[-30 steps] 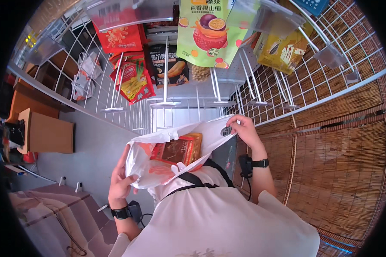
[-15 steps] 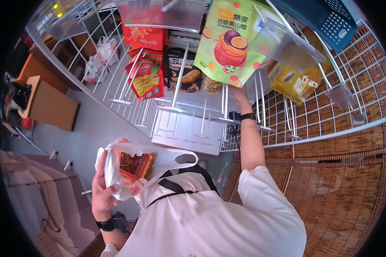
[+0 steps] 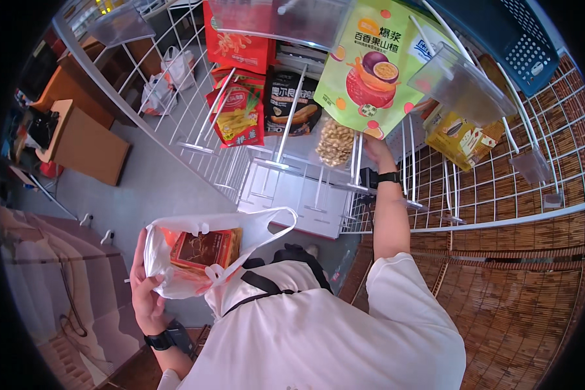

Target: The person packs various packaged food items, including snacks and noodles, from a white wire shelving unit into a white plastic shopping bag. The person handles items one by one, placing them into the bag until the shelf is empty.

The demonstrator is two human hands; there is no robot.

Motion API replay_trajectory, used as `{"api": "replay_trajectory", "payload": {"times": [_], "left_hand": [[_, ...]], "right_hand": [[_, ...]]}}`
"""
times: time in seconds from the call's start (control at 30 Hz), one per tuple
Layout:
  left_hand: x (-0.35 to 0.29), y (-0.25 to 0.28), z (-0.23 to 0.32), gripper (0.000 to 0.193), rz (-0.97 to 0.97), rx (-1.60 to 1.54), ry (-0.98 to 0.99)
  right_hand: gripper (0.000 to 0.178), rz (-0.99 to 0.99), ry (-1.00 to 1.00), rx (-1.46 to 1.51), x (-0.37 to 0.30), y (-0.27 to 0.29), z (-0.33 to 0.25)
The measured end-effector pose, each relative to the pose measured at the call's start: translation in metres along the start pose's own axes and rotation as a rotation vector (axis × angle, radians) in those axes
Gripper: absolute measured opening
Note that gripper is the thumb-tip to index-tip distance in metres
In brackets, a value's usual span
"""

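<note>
To work well here, it seems best that the left hand [image 3: 147,296] keeps the mouth of the white plastic carrier bag [image 3: 250,227] wide and level, because the loop handle at the bag's 2 o'clock is loose. The right hand [image 3: 379,151] should move gently between the metal display hooks [image 3: 291,117], so that the wrist does not catch.

The bag is at 8 o'clock of the view, with a red-brown packet [image 3: 201,250] inside. The left fingers are clamped on its left rim. The right arm stretches toward 1 o'clock; its fingers go behind the green pouch [image 3: 370,71], beside the clear bag of nuts [image 3: 335,142], so I cannot tell whether they grip.
</note>
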State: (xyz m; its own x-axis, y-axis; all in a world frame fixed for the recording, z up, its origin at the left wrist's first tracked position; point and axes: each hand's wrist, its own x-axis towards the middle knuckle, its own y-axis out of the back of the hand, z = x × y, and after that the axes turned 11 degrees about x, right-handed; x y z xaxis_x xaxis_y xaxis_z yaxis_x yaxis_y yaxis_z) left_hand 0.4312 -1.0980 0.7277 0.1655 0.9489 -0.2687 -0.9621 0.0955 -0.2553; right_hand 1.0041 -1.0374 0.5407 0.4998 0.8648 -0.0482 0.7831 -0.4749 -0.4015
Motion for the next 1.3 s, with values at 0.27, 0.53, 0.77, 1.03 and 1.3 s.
{"api": "replay_trajectory", "payload": {"times": [0.27,0.53,0.77,1.03,1.3], "left_hand": [[0.018,0.006,0.004,0.089,-0.189,-0.033,0.041],[0.043,0.000,-0.008,0.092,-0.160,0.002,0.097],[0.056,-0.001,-0.012,0.088,-0.263,-0.065,0.139],[0.064,-0.016,-0.014,0.091,-0.234,-0.090,0.183],[0.089,-0.025,-0.018,0.095,-0.531,0.032,0.275]], "right_hand": [[0.025,0.049,-0.013,-0.101,-0.067,-0.022,-0.005],[0.046,-0.146,-0.370,0.110,-0.176,-0.036,-0.031],[0.050,-0.160,-0.421,0.289,-0.220,-0.060,-0.008],[0.032,-0.407,-0.801,0.183,-0.222,-0.108,0.050],[0.029,-0.960,-1.167,-0.214,-0.171,-0.225,0.127]]}}
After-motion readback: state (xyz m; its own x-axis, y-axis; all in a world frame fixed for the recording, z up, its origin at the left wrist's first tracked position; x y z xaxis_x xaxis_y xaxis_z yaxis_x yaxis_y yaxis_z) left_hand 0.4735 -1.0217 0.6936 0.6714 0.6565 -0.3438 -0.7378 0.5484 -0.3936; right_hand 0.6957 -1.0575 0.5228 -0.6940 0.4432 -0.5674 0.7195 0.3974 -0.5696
